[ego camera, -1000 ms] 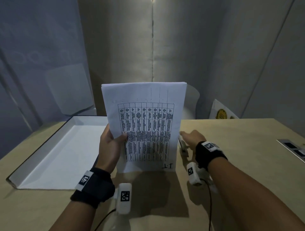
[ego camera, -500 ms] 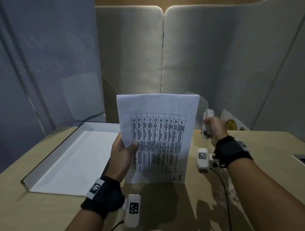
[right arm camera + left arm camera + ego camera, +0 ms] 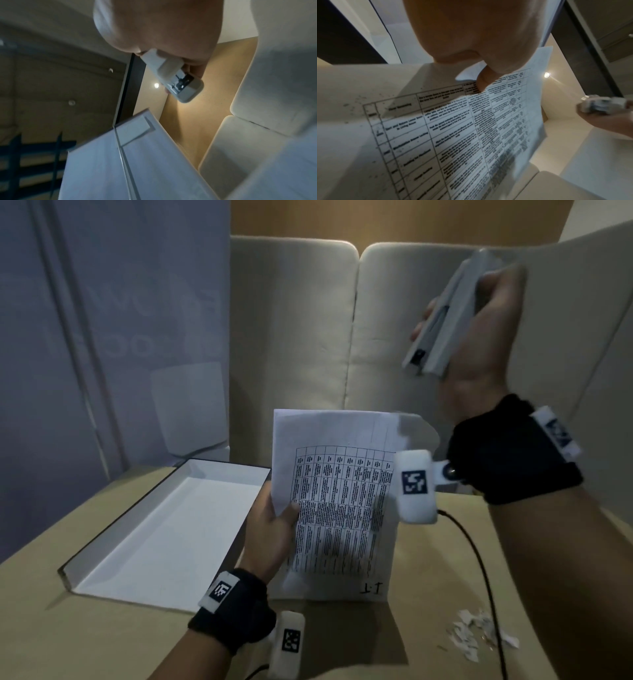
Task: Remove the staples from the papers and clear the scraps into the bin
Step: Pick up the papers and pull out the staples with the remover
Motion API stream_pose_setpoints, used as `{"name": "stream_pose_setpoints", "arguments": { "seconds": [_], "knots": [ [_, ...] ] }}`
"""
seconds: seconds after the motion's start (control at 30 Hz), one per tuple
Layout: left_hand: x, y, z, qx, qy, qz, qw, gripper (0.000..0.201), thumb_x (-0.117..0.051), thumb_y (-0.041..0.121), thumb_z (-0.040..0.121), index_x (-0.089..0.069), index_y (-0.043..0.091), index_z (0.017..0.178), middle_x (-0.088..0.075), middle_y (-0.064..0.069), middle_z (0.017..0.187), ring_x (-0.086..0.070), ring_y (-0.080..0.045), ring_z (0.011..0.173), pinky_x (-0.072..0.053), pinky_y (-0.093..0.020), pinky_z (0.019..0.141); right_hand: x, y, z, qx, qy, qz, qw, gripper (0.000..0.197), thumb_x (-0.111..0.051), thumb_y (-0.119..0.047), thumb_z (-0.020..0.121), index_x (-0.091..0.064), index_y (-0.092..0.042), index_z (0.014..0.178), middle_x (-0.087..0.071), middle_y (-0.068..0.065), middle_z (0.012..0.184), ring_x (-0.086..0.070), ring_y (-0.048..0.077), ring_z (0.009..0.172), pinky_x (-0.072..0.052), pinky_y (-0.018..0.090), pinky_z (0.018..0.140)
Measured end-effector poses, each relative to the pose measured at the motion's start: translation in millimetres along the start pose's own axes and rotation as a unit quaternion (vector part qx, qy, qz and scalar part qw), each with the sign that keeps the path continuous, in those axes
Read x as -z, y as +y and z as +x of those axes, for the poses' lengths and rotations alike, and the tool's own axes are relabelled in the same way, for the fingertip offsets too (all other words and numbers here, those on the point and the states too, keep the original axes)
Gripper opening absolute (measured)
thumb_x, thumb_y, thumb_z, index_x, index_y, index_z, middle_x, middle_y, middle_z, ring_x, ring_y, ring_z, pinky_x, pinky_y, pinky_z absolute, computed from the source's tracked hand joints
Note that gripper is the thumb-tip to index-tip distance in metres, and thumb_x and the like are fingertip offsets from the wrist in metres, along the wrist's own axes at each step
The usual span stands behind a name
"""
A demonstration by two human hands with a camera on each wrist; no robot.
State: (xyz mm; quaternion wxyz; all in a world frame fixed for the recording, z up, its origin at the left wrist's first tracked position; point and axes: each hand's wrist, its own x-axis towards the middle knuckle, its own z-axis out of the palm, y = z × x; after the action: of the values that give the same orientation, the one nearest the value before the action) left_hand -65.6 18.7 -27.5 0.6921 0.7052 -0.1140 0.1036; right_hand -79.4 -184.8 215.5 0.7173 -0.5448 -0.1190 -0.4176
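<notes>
My left hand (image 3: 274,525) holds a stapled sheaf of printed papers (image 3: 337,501) upright on the table, thumb pressed on the front over the printed table (image 3: 481,81). The sheaf's top right corner is partly hidden behind my right wrist camera. My right hand (image 3: 479,323) is raised high above the papers and grips a white stapler-like tool (image 3: 445,316), its metal mouth visible in the right wrist view (image 3: 181,82). A small pile of torn paper scraps (image 3: 479,635) lies on the table at the front right.
A shallow white box lid (image 3: 164,529) lies open on the wooden table (image 3: 428,594) to the left of the papers. Padded beige partition panels (image 3: 294,330) stand behind the table, and a grey wall is at the left. A black cable (image 3: 479,570) runs from my right wrist.
My right hand took the white tool from the table beside the papers and lifted it high up to the right. The left hand kept the papers upright.
</notes>
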Motion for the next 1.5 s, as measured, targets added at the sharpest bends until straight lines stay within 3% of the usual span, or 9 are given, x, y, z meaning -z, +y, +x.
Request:
{"name": "stream_pose_setpoints", "arguments": {
  "seconds": [0.13,0.53,0.73,1.03,1.1,1.17,1.33,1.43,1.5],
  "knots": [
    [-6,3,-1,-0.006,0.02,0.009,1.0,0.021,-0.06,0.018,0.096,-0.06,0.026,0.115,-0.072,0.007,0.109,-0.071,-0.012,0.101,-0.059,-0.049,0.088,-18,35,-30,-0.011,0.02,-0.082,0.996,0.044,-0.032,-0.046,0.103,-0.054,-0.01,0.119,-0.059,0.008,0.082,-0.059,0.019,0.069,-0.052,0.03,0.056],
    [-10,10,-2,-0.016,0.017,0.03,0.999,0.018,-0.059,0.015,0.096,-0.059,0.028,0.109,-0.071,0.005,0.104,-0.071,-0.014,0.095,-0.06,-0.041,0.081,-9,67,-48,0.169,0.086,-0.137,0.972,0.04,-0.025,-0.04,0.095,-0.043,-0.006,0.104,-0.071,0.01,0.09,-0.061,0.005,0.058,-0.051,0.021,0.049],
    [-10,12,0,-0.019,0.013,0.047,0.999,0.022,-0.057,0.014,0.095,-0.059,0.034,0.102,-0.072,0.01,0.096,-0.07,-0.006,0.087,-0.061,-0.04,0.077,-6,71,-48,0.155,0.073,-0.176,0.969,0.035,-0.023,-0.042,0.095,-0.042,-0.012,0.099,-0.073,0.01,0.089,-0.064,0.022,0.059,-0.054,0.036,0.049],
    [-18,13,5,-0.035,0.001,0.114,0.993,0.016,-0.056,0.024,0.091,-0.053,0.032,0.105,-0.069,0.001,0.098,-0.069,-0.022,0.09,-0.06,-0.056,0.073,-22,67,-50,0.056,0.061,-0.153,0.985,0.032,-0.025,-0.038,0.105,-0.051,-0.02,0.098,-0.062,-0.01,0.071,-0.068,0.022,0.062,-0.056,0.031,0.052],
    [-20,14,6,-0.04,-0.002,0.113,0.993,0.018,-0.057,0.021,0.091,-0.054,0.029,0.107,-0.069,0.0,0.098,-0.069,-0.023,0.09,-0.059,-0.056,0.073,-29,65,-52,0.05,0.051,-0.151,0.986,0.032,-0.025,-0.045,0.104,-0.052,-0.028,0.099,-0.061,-0.006,0.079,-0.069,0.016,0.069,-0.06,0.035,0.062],
    [-21,15,6,-0.046,-0.002,0.115,0.992,0.018,-0.058,0.018,0.092,-0.055,0.028,0.107,-0.07,0.0,0.098,-0.069,-0.021,0.09,-0.059,-0.054,0.073,-34,62,-55,0.05,0.043,-0.147,0.987,0.036,-0.025,-0.041,0.105,-0.055,-0.023,0.114,-0.055,-0.016,0.082,-0.062,-0.01,0.078,-0.052,0.013,0.072],
    [-23,17,6,-0.054,-0.005,0.119,0.991,0.014,-0.059,0.016,0.093,-0.054,0.024,0.104,-0.07,-0.003,0.093,-0.069,-0.025,0.084,-0.058,-0.055,0.067,-38,52,-60,0.05,0.009,-0.126,0.991,0.04,-0.027,-0.02,0.111,-0.05,0.006,0.131,-0.039,-0.025,0.08,-0.045,-0.037,0.069,-0.033,-0.01,0.06],
    [-25,18,5,-0.063,-0.005,0.124,0.99,0.01,-0.06,0.018,0.095,-0.053,0.022,0.101,-0.068,-0.003,0.088,-0.068,-0.025,0.08,-0.057,-0.054,0.063,-49,48,-61,0.052,0.013,-0.118,0.992,0.038,-0.026,-0.036,0.108,-0.056,-0.018,0.121,-0.05,-0.019,0.08,-0.059,-0.019,0.079,-0.044,0.0,0.07],
    [-26,19,5,-0.067,-0.007,0.122,0.99,0.008,-0.061,0.021,0.095,-0.053,0.022,0.099,-0.069,-0.001,0.087,-0.067,-0.023,0.08,-0.057,-0.053,0.064,-58,46,-64,0.05,0.01,-0.113,0.992,0.033,-0.023,-0.058,0.097,-0.052,-0.042,0.099,-0.062,-0.003,0.085,-0.068,0.014,0.085,-0.06,0.035,0.076]
  ]
}}
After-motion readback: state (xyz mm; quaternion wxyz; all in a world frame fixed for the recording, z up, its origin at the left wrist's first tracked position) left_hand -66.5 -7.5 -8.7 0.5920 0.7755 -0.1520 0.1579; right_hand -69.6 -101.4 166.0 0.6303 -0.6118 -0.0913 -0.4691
